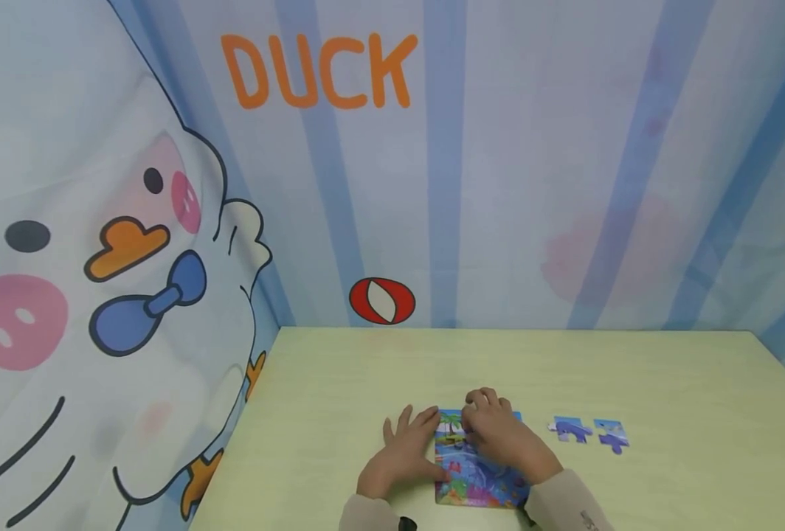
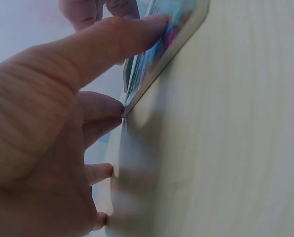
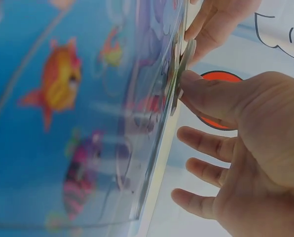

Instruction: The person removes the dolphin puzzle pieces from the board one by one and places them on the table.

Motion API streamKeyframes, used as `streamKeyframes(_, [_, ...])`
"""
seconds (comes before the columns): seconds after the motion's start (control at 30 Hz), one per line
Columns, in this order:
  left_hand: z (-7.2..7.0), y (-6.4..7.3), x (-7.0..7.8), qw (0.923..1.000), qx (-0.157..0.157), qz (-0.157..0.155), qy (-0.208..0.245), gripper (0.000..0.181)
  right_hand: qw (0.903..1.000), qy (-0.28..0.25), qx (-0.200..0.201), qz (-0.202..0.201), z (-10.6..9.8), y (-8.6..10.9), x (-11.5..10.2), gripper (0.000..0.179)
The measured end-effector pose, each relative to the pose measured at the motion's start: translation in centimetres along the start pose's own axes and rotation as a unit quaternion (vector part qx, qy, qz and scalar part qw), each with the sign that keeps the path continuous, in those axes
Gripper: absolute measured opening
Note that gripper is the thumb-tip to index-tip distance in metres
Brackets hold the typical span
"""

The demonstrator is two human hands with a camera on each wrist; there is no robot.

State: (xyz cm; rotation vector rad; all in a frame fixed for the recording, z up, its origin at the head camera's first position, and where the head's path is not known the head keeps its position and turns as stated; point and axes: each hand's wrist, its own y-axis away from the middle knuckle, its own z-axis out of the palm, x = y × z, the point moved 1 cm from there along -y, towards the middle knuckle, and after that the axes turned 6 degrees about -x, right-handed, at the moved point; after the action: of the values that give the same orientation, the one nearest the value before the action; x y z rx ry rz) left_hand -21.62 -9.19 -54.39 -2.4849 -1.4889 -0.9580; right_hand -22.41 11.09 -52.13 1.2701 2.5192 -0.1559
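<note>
A jigsaw puzzle (image 1: 485,490) with a bright undersea picture lies in its tray on the table, close to the person. The left hand (image 1: 406,457) rests at its left side with fingers spread. Its thumb (image 2: 122,37) presses on the picture, and the index fingertip touches the tray's edge. Over the upper part of the puzzle, the right hand (image 1: 502,435) pinches a puzzle piece (image 3: 188,55) between thumb and index finger. That piece stands tilted against the puzzle's surface; its picture side is hidden. The right hand's other fingers are apart from the puzzle.
Two loose puzzle pieces, one (image 1: 569,429) nearer and one (image 1: 611,435) farther out, lie right of the puzzle on the pale yellow table (image 1: 698,472). Behind the table hangs a striped cloth (image 1: 499,221) with duck drawings.
</note>
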Motion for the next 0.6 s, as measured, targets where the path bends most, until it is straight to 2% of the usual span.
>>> streamKeyframes(0.3, [-0.1,0.2,0.2,1.0,0.0,0.0,-0.002,0.096,0.9995,0.018,0.025,0.002,0.0,0.6,0.7,0.02])
streamKeyframes(0.6, [-0.1,0.2,0.1,1.0,0.001,0.003,0.004,0.097,0.9992,0.023,0.033,0.008,-0.7,1.6,1.3,0.016])
